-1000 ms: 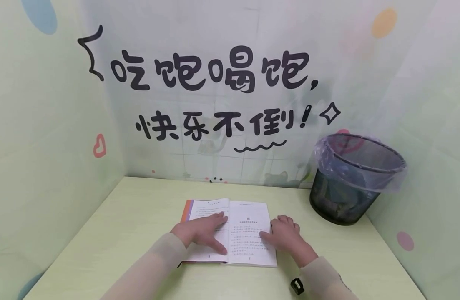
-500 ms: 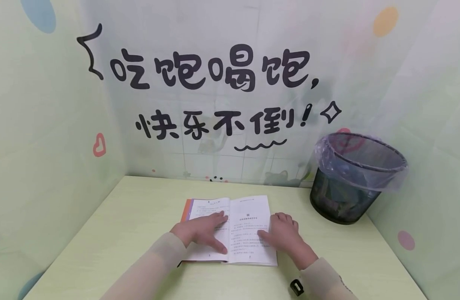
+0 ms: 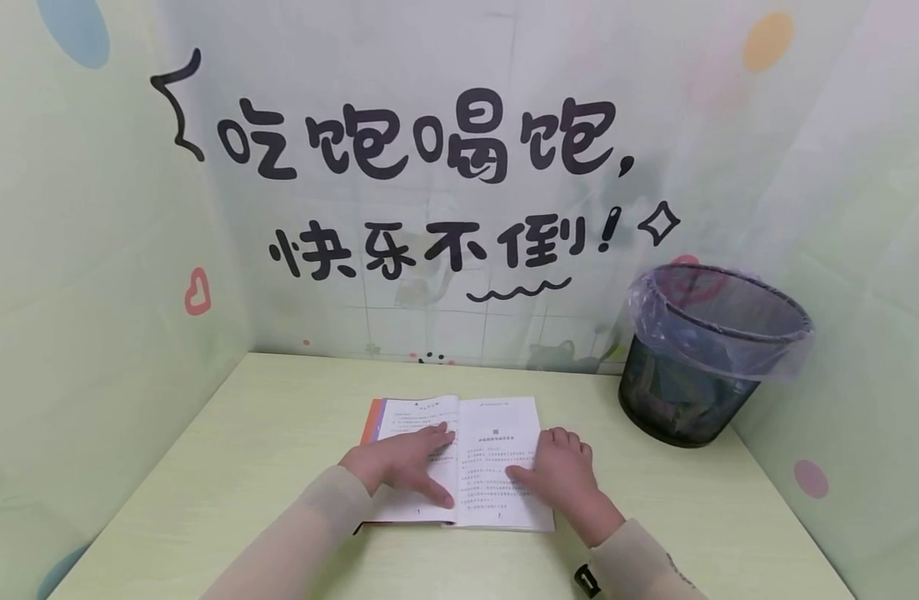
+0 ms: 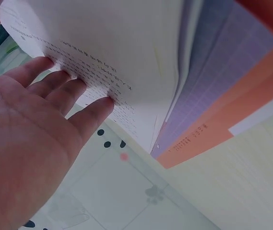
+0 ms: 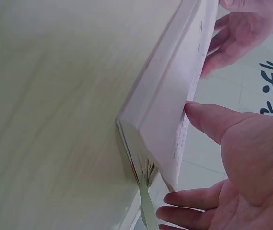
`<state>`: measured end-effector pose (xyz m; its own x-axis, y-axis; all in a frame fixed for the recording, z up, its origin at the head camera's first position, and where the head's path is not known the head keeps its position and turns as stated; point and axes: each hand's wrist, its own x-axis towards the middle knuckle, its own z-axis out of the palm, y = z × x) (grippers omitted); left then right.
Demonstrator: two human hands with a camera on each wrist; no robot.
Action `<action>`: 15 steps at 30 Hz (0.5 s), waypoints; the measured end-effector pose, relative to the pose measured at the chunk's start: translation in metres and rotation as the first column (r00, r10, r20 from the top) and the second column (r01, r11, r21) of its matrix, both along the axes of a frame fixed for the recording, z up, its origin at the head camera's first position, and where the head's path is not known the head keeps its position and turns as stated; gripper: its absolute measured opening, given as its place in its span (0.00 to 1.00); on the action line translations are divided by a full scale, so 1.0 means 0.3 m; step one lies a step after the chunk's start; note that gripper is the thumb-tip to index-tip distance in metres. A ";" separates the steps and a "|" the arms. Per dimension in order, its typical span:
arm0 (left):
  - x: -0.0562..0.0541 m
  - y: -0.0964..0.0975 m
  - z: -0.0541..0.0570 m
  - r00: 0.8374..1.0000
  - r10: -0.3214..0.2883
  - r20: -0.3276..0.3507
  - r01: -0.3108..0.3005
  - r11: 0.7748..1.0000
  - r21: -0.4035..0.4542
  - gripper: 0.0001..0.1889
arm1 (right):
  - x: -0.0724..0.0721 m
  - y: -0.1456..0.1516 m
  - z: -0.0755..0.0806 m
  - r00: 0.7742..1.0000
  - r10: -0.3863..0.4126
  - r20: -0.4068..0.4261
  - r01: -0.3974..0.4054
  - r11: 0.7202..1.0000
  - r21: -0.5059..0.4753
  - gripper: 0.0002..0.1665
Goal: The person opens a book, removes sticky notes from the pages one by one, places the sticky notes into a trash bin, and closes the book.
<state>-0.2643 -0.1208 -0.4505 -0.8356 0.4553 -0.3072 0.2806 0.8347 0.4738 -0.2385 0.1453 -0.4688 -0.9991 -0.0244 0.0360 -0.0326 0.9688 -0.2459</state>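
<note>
An open book (image 3: pixel 496 467) with printed white pages lies on the table, its orange and purple cover edge showing at the left. My left hand (image 3: pixel 399 462) rests across the left page, thumb near the gutter; in the left wrist view its straight fingertips (image 4: pixel 106 103) touch the printed text. At the right edge of the book is my right hand (image 3: pixel 567 471), thumb over the right page. Seen from the right wrist, the thumb (image 5: pixel 201 115) touches the page face and a fingertip (image 5: pixel 177 197) meets the page's raised edge, thumb and finger well apart.
A black mesh wastebasket (image 3: pixel 680 400) with a translucent purple liner stands at the back right. Printed curtains surround the pale table (image 3: pixel 227 492) at the back and sides. A small black piece (image 3: pixel 586 581) shows beside my right sleeve. A pale green strip (image 5: pixel 147 206) hangs by the book's end.
My right hand has slid slightly left, with its thumb further onto the page. The right page's far edge rose, then sank partway. My left hand has stayed in place.
</note>
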 end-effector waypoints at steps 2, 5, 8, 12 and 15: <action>0.001 0.001 -0.001 1.000 0.003 -0.001 -0.003 1.000 0.000 0.59 | 0.001 -0.004 -0.001 1.000 -0.003 0.002 0.003 1.000 0.003 0.55; 0.001 0.001 -0.003 1.000 0.001 0.000 -0.001 1.000 0.000 0.58 | 0.002 -0.009 -0.003 1.000 -0.009 0.004 0.009 1.000 0.012 0.55; -0.002 0.000 -0.004 1.000 -0.001 0.001 0.001 1.000 0.000 0.58 | 0.003 -0.013 -0.005 1.000 -0.010 0.005 0.010 1.000 0.024 0.55; -0.003 0.000 -0.001 1.000 -0.002 -0.002 0.002 1.000 -0.005 0.58 | 0.008 -0.017 -0.004 1.000 0.003 -0.015 -0.002 0.999 0.039 0.54; -0.001 0.001 -0.002 1.000 0.001 -0.001 -0.001 1.000 -0.004 0.58 | 0.012 -0.018 -0.002 0.999 0.015 -0.035 -0.014 0.999 0.044 0.53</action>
<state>-0.2647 -0.1206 -0.4511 -0.8365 0.4529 -0.3085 0.2796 0.8369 0.4704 -0.2348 0.1399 -0.4693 -0.9967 -0.0414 0.0694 -0.0546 0.9780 -0.2012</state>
